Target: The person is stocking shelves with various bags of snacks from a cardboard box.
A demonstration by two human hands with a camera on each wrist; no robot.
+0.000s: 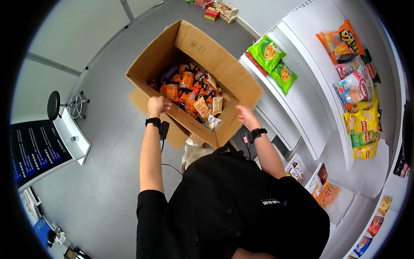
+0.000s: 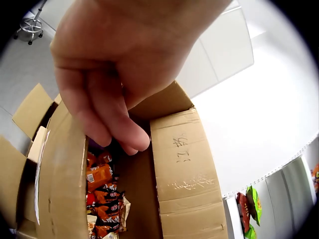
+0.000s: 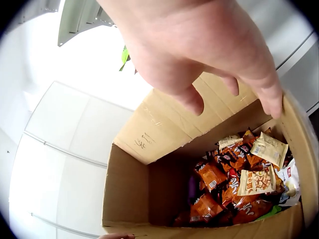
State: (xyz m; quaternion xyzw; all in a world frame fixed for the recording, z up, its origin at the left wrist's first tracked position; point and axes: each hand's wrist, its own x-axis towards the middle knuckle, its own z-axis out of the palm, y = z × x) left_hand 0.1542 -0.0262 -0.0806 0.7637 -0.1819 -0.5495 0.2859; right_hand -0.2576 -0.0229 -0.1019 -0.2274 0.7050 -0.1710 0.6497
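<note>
A large cardboard box stands with its top uncovered, holding many orange and black snack packets, cream-coloured packets and a purple item. My left hand grips the box's near left rim; in the left wrist view that hand has its fingers bent down over the rim. At the right end of the rim is my right hand. The right wrist view shows this hand with fingers loosely extended, fingertips touching the rim and the thumb apart.
White shelves on the right carry green snack bags and yellow bags. A round stool and a white table are at the left. Small boxes lie on the floor beyond the cardboard box.
</note>
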